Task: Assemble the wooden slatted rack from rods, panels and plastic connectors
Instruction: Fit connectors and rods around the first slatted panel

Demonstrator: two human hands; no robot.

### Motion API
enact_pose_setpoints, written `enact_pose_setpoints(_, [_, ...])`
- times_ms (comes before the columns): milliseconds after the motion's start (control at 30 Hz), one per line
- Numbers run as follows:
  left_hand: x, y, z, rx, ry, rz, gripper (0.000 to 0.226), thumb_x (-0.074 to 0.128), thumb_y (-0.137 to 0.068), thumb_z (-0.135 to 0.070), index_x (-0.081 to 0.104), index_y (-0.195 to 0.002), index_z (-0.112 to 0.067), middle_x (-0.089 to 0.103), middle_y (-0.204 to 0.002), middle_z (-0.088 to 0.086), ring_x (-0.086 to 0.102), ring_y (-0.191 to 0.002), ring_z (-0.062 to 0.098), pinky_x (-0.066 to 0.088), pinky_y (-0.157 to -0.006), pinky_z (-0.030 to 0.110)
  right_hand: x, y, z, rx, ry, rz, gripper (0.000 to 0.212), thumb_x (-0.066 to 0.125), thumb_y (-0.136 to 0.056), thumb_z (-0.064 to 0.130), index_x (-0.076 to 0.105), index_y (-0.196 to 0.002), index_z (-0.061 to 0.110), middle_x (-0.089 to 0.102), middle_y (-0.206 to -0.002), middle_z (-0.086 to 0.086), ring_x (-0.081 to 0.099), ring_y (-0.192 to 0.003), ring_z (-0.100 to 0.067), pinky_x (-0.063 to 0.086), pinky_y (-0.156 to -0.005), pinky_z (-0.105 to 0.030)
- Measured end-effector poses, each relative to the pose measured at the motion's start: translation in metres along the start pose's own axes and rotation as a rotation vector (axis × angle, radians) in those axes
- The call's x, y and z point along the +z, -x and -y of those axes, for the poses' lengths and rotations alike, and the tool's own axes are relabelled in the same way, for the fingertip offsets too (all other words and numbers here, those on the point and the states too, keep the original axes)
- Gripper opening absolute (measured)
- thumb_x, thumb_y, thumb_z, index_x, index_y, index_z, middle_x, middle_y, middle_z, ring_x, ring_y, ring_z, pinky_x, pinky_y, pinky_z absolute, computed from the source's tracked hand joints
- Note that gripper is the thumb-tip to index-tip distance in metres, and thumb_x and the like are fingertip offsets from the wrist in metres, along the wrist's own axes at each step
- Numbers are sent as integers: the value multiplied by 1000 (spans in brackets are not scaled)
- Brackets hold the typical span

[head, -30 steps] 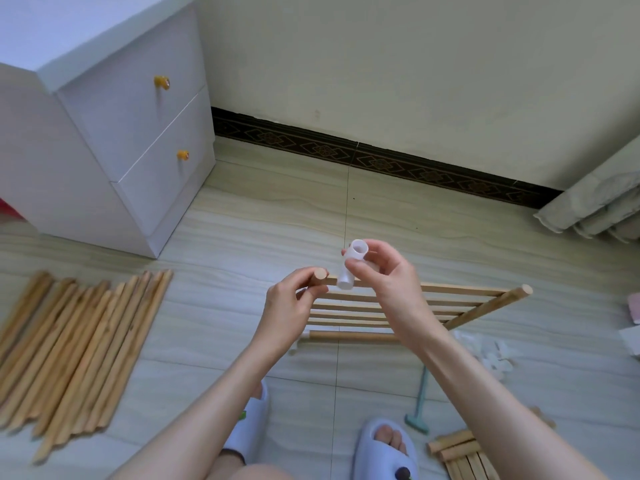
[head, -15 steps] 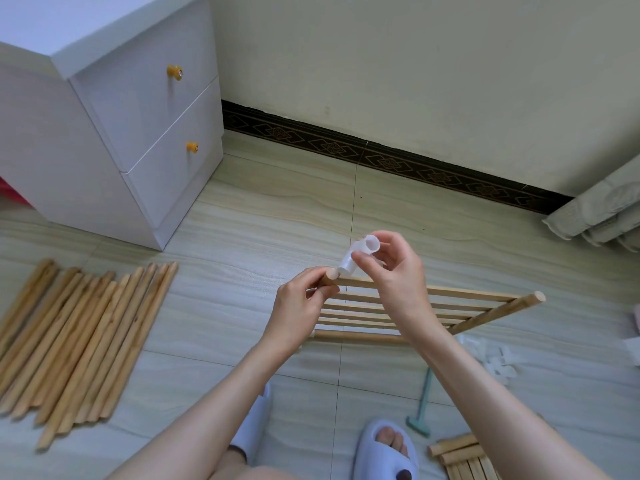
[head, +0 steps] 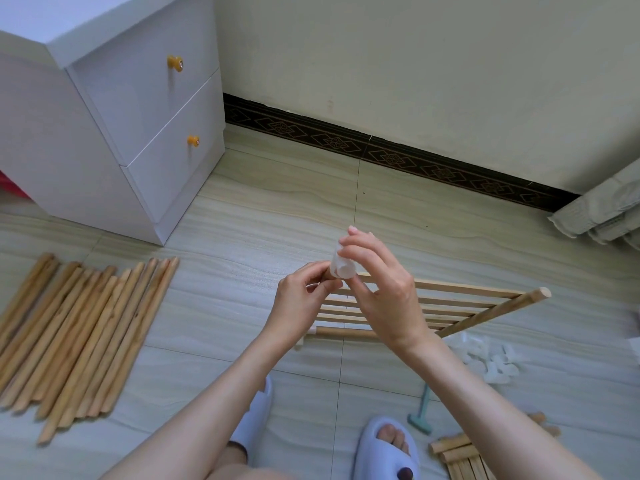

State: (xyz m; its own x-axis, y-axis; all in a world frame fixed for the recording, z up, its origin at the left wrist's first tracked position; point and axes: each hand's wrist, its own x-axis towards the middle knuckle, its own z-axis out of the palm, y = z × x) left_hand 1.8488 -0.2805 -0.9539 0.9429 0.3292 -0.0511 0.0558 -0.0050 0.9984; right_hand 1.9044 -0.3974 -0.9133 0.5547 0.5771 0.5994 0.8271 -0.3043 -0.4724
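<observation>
Slatted panel (head: 450, 303): held above floor, near end hidden behind hands. Left hand (head: 301, 303) pinches its rod end. Right hand (head: 377, 285) grips translucent connector (head: 341, 268), mostly covered, at that end. Loose rods (head: 79, 337): floor, left.

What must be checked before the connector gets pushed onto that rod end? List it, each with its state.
1. Left hand grips the corner rod end of the slatted panel: ok.
2. Right hand pinches the white plastic connector: ok.
3. Connector is at the rod end: ok, they meet between the fingers.
4. Socket lined up straight with the rod: cannot tell, fingers cover the joint.
5. How far the rod is seated: cannot tell.
6. Spare connectors within sight on the floor at the right: ok; loose rods lie at the left.
</observation>
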Motion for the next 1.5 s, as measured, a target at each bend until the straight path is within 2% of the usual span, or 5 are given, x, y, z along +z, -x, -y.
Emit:
enact_pose_setpoints(167, [0, 0, 0, -2, 3, 3, 25, 63, -86, -9, 66, -92, -33, 71, -93, -7, 66, -93, 10, 49, -85, 20, 1, 0, -4, 28, -33, -6, 30, 59, -83, -2, 53, -107, 15, 63, -111, -13, 48, -126, -23, 43, -101, -50])
enact_pose_setpoints(500, [1, -1, -4, -9, 17, -9, 25, 62, -88, -13, 64, -88, -38, 68, -83, -20, 63, -83, -4, 44, -74, 8, -3, 2, -5, 123, -82, 39, 29, 64, -81, 16, 57, -106, 4, 56, -120, -14, 46, -125, -16, 36, -102, -15])
enact_pose_setpoints(733, [2, -3, 0, -28, -9, -15, 28, 64, -85, -5, 66, -93, -32, 68, -88, -17, 63, -84, -5, 44, -77, 8, -20, -21, 5, 884, -689, 23, 18, 55, -93, 12, 62, -106, 21, 66, -98, 5, 61, -88, -2, 49, -79, -19])
enact_pose_setpoints(1133, [2, -4, 1, -46, -37, -23, 26, 64, -84, -6, 67, -95, -29, 69, -98, -8, 64, -93, 6, 44, -79, 9, -39, -20, -1, 1280, -1380, 35, 16, 56, -82, 17, 56, -96, 9, 62, -98, -15, 60, -87, -24, 52, -89, -40])
enact_pose_setpoints(1500, [5, -2, -6, -44, -45, 13, 31, 62, -86, -5, 65, -89, -35, 69, -90, -11, 64, -91, 6, 43, -75, 7, -20, -26, 15, 1060, -671, 18, 33, 72, -79, 20, 51, -104, 16, 65, -92, -5, 61, -77, -12, 47, -64, -14])
